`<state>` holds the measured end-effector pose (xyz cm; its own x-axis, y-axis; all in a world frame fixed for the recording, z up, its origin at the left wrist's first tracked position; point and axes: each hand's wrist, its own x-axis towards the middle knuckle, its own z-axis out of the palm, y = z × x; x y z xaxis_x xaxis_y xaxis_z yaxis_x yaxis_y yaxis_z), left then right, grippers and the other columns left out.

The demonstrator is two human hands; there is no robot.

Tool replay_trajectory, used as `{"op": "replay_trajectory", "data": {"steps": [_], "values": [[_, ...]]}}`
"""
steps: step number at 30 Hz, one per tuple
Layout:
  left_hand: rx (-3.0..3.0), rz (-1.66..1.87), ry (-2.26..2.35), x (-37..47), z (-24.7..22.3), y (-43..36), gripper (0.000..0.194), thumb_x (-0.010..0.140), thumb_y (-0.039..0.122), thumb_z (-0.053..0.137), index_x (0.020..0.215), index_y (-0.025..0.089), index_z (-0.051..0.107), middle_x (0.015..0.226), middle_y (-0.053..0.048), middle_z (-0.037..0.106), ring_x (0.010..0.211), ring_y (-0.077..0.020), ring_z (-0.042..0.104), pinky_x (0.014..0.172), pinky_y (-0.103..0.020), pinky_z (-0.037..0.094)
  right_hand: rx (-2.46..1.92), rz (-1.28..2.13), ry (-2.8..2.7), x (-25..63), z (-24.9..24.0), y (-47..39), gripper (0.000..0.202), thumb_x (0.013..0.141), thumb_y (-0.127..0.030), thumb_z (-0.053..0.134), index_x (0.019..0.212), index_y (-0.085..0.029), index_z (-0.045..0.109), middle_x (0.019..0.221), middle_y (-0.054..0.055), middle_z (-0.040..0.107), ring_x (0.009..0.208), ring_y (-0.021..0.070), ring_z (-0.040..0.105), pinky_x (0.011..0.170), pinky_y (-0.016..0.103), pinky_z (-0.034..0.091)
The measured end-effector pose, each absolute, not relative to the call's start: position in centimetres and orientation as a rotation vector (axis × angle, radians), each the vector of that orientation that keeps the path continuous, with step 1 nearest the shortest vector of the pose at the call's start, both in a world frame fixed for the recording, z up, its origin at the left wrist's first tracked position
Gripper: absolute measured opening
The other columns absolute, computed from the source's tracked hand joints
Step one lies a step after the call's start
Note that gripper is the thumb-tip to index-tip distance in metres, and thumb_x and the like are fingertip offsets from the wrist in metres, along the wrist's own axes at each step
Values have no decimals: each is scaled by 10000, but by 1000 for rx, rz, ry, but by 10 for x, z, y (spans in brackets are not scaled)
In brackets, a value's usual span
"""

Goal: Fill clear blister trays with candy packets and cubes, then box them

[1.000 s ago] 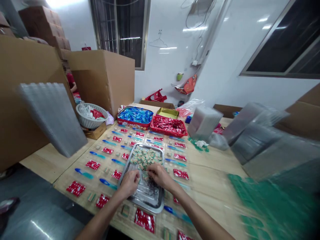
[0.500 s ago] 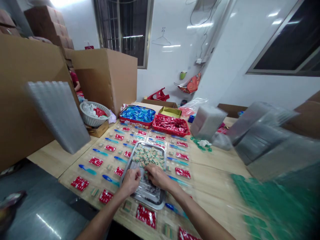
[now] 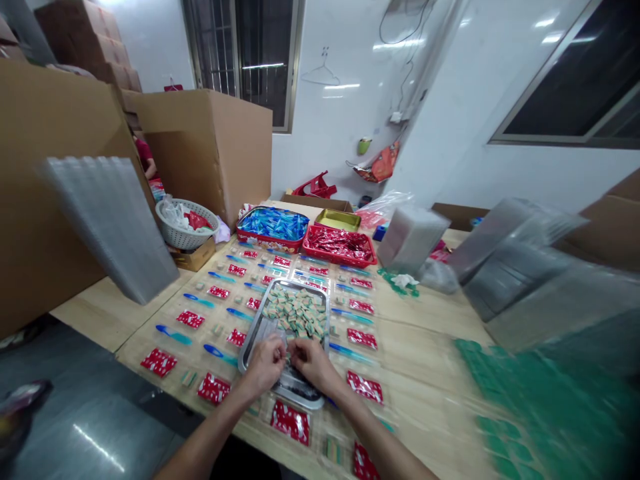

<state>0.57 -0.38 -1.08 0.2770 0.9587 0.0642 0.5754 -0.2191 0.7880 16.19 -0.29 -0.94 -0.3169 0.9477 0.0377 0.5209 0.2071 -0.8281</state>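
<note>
A metal tray (image 3: 320, 402) lies on clear plastic blister packs, with many small beige and green blocks (image 3: 295, 310) heaped in its far half. Over the tray's near half, my left hand (image 3: 269, 360) is closed in a pinch. Beside it my right hand (image 3: 309, 360) is also closed, its fingertips close to the left ones. What either hand pinches is too small to make out. Around the tray, the packs hold red spotted packets (image 3: 291, 421), blue brushes (image 3: 220, 355) and small blocks.
Behind stand a tin of blue brushes (image 3: 273, 225), a red tray of packets (image 3: 340, 244) and a gold tray (image 3: 337, 220). Stacked clear plastic (image 3: 117, 227) leans left, more (image 3: 413, 240) right. A white basket (image 3: 186, 233) is by cardboard boxes. A person (image 3: 145, 157) sits behind.
My two hands have come closer together over the tray. The left has shifted slightly right, and the view has shifted a little.
</note>
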Motion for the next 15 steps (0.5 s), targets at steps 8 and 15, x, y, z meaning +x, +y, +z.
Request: {"op": "replay_trajectory", "data": {"steps": [8,15], "values": [[1893,663,1441,8,-7,-11,229,620,53,553,800,192,529,551,80,469,539,-111,486,537,-221,309,-1397,834,-2033,167,-2,-16,353,560,3,493,842,-167,621,765,6,608,708,146,527,636,216,374],[1913,668,1436,10,-8,-5,249,622,47,542,826,190,543,595,64,502,569,-114,512,548,-218,332,-1402,783,-2003,163,-7,-16,245,592,-36,526,795,-161,581,753,12,579,712,150,504,651,232,357]]}}
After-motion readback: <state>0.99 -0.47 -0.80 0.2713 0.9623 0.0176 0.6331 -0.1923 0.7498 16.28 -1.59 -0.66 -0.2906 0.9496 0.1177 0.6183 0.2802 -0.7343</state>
